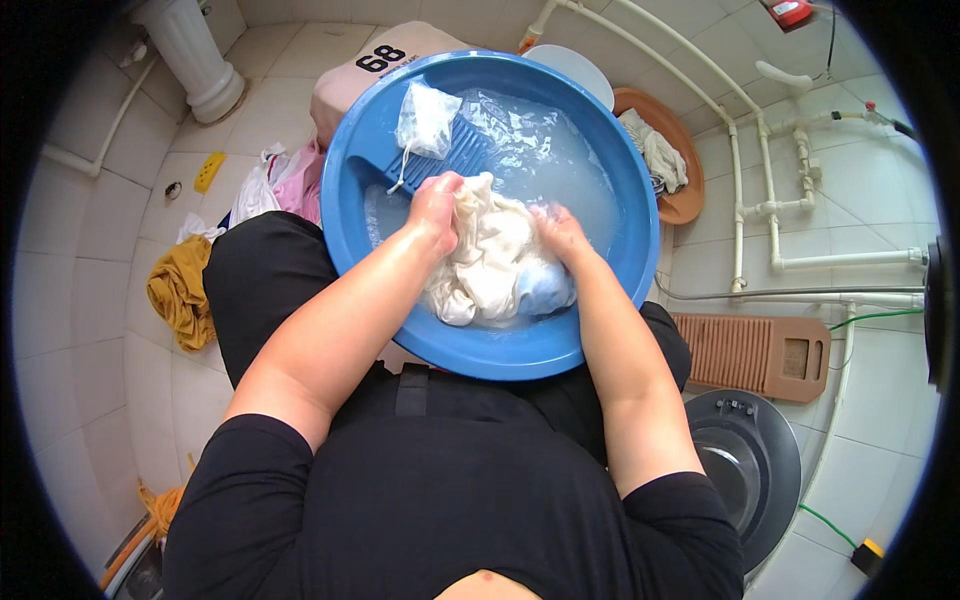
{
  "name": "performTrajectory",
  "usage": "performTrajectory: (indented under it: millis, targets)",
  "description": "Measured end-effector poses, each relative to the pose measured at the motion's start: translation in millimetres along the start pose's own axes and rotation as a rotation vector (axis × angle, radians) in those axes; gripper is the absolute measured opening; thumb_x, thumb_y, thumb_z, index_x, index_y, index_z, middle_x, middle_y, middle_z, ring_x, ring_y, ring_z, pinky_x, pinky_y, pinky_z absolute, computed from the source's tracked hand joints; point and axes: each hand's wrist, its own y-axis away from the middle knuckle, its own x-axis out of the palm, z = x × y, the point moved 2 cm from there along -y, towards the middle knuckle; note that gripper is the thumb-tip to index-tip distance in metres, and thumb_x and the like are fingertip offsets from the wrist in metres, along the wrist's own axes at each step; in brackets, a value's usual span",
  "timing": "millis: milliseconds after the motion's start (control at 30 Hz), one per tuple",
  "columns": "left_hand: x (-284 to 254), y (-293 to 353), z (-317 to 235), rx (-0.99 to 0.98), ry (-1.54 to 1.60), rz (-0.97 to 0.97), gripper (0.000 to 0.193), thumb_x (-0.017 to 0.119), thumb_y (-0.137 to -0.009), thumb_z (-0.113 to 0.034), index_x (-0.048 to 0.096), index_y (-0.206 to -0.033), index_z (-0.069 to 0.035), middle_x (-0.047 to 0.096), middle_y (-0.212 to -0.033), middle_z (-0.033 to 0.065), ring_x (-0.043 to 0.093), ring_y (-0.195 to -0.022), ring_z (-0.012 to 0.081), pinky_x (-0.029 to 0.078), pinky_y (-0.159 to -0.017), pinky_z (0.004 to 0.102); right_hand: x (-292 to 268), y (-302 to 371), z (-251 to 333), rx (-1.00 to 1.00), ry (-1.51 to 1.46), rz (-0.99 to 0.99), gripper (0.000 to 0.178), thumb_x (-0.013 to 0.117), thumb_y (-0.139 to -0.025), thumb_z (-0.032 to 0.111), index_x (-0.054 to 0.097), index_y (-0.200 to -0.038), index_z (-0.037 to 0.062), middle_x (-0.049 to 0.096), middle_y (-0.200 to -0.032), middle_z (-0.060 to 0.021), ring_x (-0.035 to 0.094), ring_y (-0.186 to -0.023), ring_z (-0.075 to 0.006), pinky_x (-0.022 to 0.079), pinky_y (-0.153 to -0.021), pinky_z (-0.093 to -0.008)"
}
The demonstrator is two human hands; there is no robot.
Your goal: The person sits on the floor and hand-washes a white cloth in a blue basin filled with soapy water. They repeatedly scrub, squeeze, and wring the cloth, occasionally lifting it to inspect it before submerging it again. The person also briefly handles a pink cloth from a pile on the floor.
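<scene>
Nearest my viewpoint is one black shirt (450, 490), with two bare hands working past it over one blue basin (336, 205); I take clock positions from that basin's centre, twelve pointing away from the wearer. At nine, the left hand (438, 208) is curled in, fingers folded around a bunched edge of one wet white cloth (490, 250). At three, the right hand (562, 232) is half-curled, its fingers against the cloth's other edge; they blur, so I cannot tell how firmly they grip. The cloth lies between both hands and spreads toward six, partly in cloudy water (585, 165). A light blue patch (545, 289) shows at five; I cannot tell whether it is a separate piece. Inside the basin at eleven, one white pouch (428, 115) with a cord rests against one ribbed blue panel (470, 148). Outside, I count one brown washboard (725, 350) at four, one black basin (780, 480) between four and five, one mustard cloth (180, 295) between eight and nine, and a pink-and-white heap (300, 185) at nine, its pieces too tangled to count. Farther off sit one orange-brown basin (690, 200) holding laundry (655, 150), between two and three, and one white pedestal (190, 60) at ten.
</scene>
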Motion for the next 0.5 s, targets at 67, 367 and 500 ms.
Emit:
performTrajectory:
  millis: [67,367,500]
  targets:
    - [8,13,-9,-0.122,-0.260,0.163,0.024,0.056,-0.079,-0.019,0.053,-0.095,-0.001,0.057,-0.086,0.0101,0.057,-0.076,0.0190,0.047,-0.065,0.0321,-5,18,38,-0.029,-0.051,0.154,0.035,0.063,-0.078,0.029,0.058,-0.100,0.0013,0.063,-0.093,-0.0095,0.058,-0.085,-0.0179,0.045,-0.076,-0.0307]
    - [22,52,-5,0.212,-1.843,0.355,0.036,0.065,-0.067,-0.032,0.064,-0.099,-0.015,0.060,-0.097,0.0143,0.057,-0.092,0.0297,0.044,-0.082,0.0347,-61,51,81,-0.037,-0.225,0.681,0.034,0.066,-0.077,0.016,0.055,-0.107,0.0034,0.059,-0.095,-0.0029,0.053,-0.088,-0.0085,0.042,-0.080,-0.0227]
    - [26,43,4,0.352,-1.771,0.620,0.023,0.065,-0.067,-0.024,0.064,-0.087,-0.014,0.061,-0.090,0.0115,0.057,-0.078,0.0296,0.045,-0.072,0.0354,-64,53,47,-0.167,0.284,0.513,0.043,0.069,-0.072,0.017,0.054,-0.107,-0.0014,0.061,-0.098,-0.0110,0.057,-0.091,-0.0178,0.044,-0.082,-0.0287]
